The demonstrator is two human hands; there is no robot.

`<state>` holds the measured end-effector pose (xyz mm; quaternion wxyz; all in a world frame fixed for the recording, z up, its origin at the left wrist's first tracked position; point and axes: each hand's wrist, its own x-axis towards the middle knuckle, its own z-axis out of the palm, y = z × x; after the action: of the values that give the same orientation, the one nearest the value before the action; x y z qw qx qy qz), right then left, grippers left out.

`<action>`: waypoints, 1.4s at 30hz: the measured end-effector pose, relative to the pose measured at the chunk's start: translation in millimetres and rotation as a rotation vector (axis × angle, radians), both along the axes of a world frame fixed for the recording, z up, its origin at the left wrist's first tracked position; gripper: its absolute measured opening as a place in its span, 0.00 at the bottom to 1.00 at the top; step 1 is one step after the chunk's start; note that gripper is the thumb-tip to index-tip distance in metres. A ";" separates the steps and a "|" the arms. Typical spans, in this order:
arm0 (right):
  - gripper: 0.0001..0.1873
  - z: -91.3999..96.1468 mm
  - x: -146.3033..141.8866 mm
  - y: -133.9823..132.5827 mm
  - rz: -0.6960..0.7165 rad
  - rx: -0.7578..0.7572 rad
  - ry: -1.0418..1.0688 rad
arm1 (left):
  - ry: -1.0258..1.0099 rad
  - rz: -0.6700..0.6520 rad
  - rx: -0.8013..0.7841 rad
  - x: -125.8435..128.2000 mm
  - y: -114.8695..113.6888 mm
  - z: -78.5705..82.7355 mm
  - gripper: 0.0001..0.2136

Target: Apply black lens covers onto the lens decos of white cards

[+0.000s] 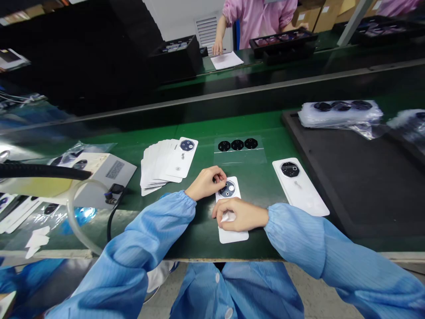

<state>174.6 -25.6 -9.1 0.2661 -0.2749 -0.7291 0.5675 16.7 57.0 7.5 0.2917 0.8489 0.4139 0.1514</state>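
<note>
A white phone back panel (pixel 234 237) with a dark round camera area (pixel 227 190) lies on the green bench in front of me. My left hand (pixel 207 182) is closed, its fingertips pinched together at the upper left edge of the camera area. Across the panel's middle rests my right hand (pixel 242 215), thumb and fingers curled into a ring. Something white shows inside that ring; I cannot tell whether it is a wipe or the panel itself. Above the panel, a clear film sheet (pixel 239 156) carries three black round stickers (pixel 237 145).
To the left, similar white panels (pixel 159 166) lie fanned in a stack. Other panels (pixel 302 188) lie at right, beside a black tray (pixel 361 177) with bagged round parts (pixel 341 110). A white box (pixel 116 175) and hose (pixel 75 212) stand left. A co-worker's hand (pixel 218 46) is across the bench.
</note>
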 end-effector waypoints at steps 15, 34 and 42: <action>0.07 -5.5 -1.2 1.2 -0.010 0.010 0.006 | 0.150 -0.062 0.229 4.1 -23.5 -8.6 0.07; 0.06 0.2 0.1 0.7 0.002 -0.008 0.005 | -0.167 -0.210 0.123 -22.7 -38.2 -14.8 0.06; 0.06 1.1 -0.8 -0.5 0.006 -0.022 0.030 | -0.162 -0.210 0.098 -26.1 -45.8 -12.0 0.07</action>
<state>173.8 -26.1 -8.0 0.2722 -0.2671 -0.7196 0.5803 -9.4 11.1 -4.5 0.2965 0.8859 0.2898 0.2080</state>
